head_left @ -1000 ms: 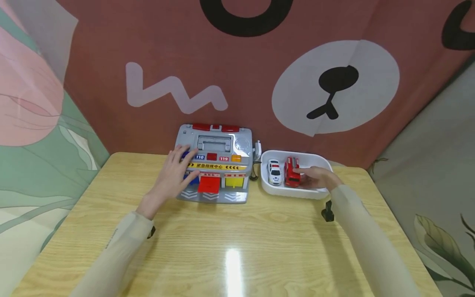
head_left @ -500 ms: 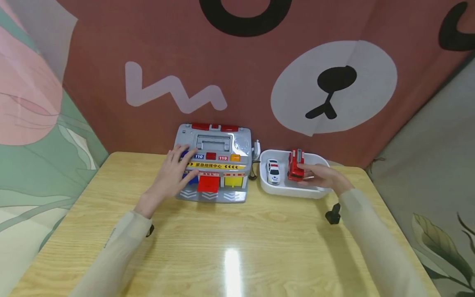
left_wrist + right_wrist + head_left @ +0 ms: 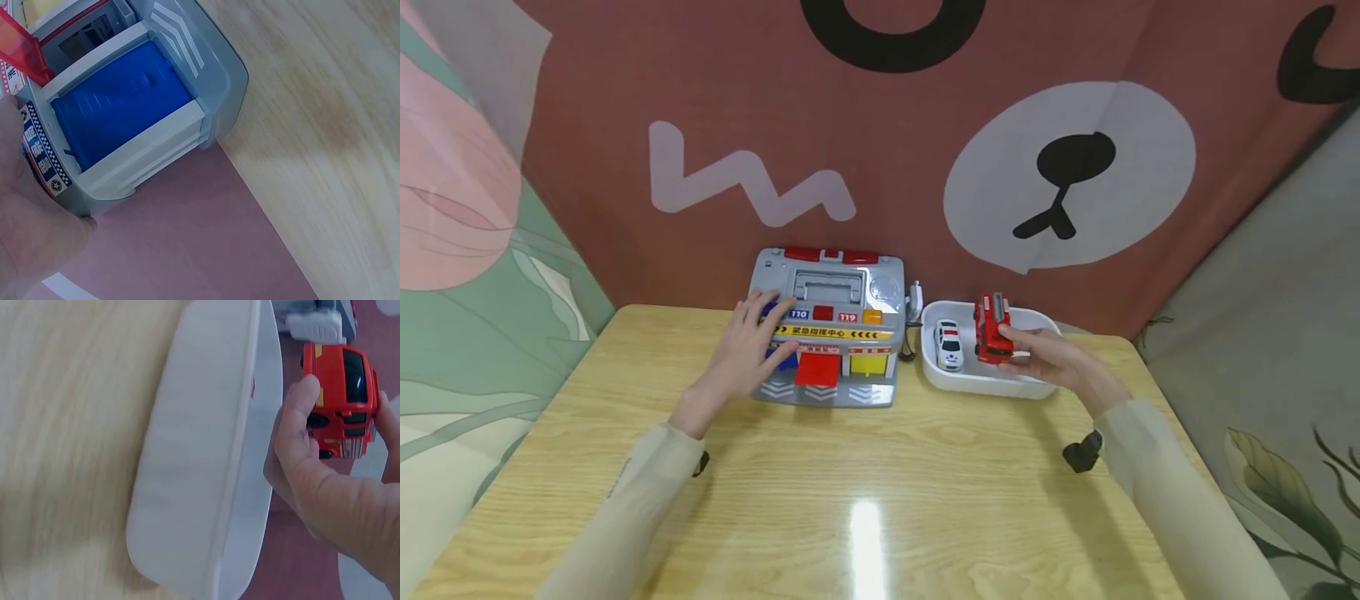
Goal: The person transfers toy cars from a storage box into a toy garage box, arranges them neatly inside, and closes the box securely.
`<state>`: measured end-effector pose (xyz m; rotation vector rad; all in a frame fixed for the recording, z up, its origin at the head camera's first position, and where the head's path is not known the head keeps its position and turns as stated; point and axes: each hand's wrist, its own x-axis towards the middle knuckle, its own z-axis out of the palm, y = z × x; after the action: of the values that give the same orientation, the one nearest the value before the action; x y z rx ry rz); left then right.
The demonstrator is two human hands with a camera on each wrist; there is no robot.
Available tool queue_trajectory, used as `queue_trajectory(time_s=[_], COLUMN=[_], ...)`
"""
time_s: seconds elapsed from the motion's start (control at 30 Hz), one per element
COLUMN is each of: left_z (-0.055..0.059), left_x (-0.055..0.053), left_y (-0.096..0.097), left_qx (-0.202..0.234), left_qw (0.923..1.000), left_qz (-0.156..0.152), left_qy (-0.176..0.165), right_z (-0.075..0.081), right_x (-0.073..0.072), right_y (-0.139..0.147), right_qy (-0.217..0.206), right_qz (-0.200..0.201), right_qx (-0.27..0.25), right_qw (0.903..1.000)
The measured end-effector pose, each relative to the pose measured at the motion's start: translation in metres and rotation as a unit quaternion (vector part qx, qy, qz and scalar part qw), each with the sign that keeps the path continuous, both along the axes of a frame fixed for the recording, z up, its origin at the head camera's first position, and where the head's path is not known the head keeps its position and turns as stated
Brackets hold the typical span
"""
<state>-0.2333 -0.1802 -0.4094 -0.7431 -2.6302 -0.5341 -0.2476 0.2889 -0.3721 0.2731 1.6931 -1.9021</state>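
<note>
My right hand [image 3: 1048, 358] pinches a red toy fire truck [image 3: 991, 329] between thumb and fingers, lifted over a white plastic tub [image 3: 992, 385]. In the right wrist view the truck [image 3: 342, 394] shows its windshield and front end, with fingers along its side. A white toy police car [image 3: 949, 346] lies in the tub's left part. My left hand [image 3: 741, 346] rests with spread fingers on the left side of a grey toy garage [image 3: 827, 325]. Its red door [image 3: 817, 369] is swung outward; the blue door [image 3: 122, 103] looks closed in the left wrist view, and a yellow door [image 3: 868, 364] is at the right.
The wooden table [image 3: 775, 500] runs in front of the garage and tub. Behind them stands a brown wall covering [image 3: 895, 167] with printed bear features. A small white part [image 3: 916, 300] juts from the garage's right side, near the tub.
My right hand has raised the fire truck from the tub floor, tilting its rear upward. The left hand stays on the garage, and the police car has not moved.
</note>
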Motion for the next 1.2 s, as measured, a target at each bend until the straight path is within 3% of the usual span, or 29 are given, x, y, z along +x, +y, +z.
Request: queue_trajectory(time_s=[0.17,0.5,0.83,1.2], left_z=[0.001,0.001,0.0,0.0], left_x=[0.0,0.0,0.0,0.0], left_y=[0.0,-0.002,-0.002,-0.001], left_qx=[-0.003,-0.001,-0.006,-0.003], left_qw=[1.0,0.9999,0.9999,1.0], left_qz=[0.002,0.003,0.004,0.001], left_qy=[-0.003,-0.01,-0.011,-0.004], right_z=[0.001,-0.002,-0.016,-0.039], right_x=[0.012,0.041,0.064,0.078], right_y=[-0.011,-0.029,-0.045,-0.084], right_qy=[0.005,0.016,0.034,0.054], right_qz=[-0.023,-0.009,0.076,0.123], right_qx=[0.01,0.01,-0.031,-0.031], right_qw=[0.9997,0.9998,0.996,0.9905])
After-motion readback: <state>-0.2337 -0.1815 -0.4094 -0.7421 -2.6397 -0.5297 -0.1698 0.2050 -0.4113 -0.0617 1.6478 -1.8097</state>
